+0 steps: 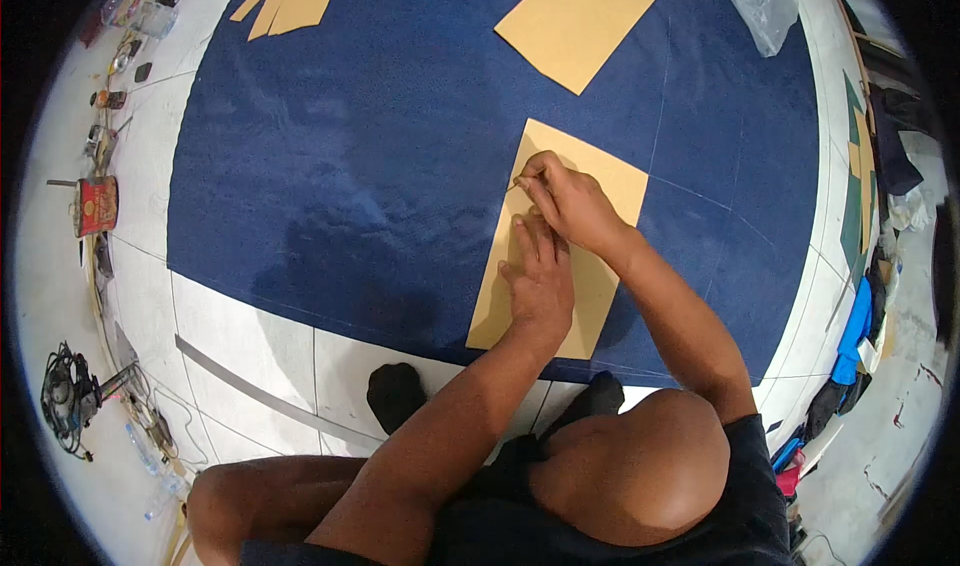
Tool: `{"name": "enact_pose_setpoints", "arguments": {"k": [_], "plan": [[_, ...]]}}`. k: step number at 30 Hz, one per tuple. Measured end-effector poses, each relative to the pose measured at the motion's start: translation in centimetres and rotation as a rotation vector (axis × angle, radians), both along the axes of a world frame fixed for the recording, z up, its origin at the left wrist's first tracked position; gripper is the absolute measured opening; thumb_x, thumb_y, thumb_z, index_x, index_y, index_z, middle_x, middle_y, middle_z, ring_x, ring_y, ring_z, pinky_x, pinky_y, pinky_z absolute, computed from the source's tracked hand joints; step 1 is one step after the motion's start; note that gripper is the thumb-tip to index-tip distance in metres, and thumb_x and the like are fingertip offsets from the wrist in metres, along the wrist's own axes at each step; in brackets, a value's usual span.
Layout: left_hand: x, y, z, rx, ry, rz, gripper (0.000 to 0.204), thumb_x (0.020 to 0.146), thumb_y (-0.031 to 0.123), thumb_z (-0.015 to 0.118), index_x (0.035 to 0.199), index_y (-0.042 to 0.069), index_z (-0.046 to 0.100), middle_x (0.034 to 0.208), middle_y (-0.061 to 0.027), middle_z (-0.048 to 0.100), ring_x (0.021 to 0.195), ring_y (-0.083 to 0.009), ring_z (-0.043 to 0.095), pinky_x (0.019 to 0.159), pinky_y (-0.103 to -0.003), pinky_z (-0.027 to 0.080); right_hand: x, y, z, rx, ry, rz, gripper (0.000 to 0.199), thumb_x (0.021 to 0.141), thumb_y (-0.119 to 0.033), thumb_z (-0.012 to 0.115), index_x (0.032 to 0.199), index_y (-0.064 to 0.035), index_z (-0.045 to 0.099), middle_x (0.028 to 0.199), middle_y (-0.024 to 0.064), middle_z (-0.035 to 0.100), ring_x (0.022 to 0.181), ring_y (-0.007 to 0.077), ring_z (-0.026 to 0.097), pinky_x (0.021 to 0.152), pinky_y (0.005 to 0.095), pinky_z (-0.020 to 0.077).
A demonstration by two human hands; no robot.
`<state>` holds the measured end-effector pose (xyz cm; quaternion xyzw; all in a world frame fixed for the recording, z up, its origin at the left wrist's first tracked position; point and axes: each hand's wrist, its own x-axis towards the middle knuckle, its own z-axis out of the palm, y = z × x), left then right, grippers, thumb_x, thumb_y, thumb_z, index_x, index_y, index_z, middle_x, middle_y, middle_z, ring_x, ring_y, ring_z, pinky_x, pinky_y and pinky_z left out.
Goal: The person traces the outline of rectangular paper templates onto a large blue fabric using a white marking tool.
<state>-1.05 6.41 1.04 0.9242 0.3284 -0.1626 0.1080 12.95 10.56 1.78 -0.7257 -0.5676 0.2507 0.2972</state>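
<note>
A tan paper pattern piece lies on a large dark blue cloth spread over the floor. My left hand rests flat on this piece, its fingers apart and pointing away from me. Just beyond it, my right hand is closed in a pinch at the left edge of the piece. A thin, dark tip shows at those fingers, too small to name. Pale lines run across the cloth to the right of the piece.
Another tan pattern piece and several narrow ones lie farther off. Clear plastic sits at the far right. A grey metal strip lies on white tiles near my socked feet. Clutter and a cable bundle line the left side.
</note>
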Motion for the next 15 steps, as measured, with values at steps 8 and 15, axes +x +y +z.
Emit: {"name": "enact_pose_setpoints", "arguments": {"k": [8,15], "plan": [[0.9,2.1,1.8,-0.205,-0.048,0.021,0.075,0.084,0.036,0.077,0.145,0.005,0.045,0.157,-0.0332,0.026,0.145,-0.053,0.029,0.094,-0.049,0.058,2.9,2.8,-0.5,0.106,-0.071,-0.153,0.017,0.103,-0.017,0.055,0.109,-0.0041,0.047,0.093,0.0206,0.07,0.086,0.0436,0.068,0.072,0.0509,0.0541],[1.6,4.0,-0.5,0.194,-0.113,-0.151,0.053,0.085,0.019,0.069,0.135,0.004,0.056,0.119,-0.0175,0.057,0.106,-0.0359,0.067,0.078,-0.03,0.062,2.9,2.1,-0.8,0.076,-0.03,-0.118,0.021,0.103,-0.018,0.058,0.114,-0.0038,0.047,0.098,0.0215,0.07,0.088,0.0444,0.069,0.073,0.0496,0.0559]]}}
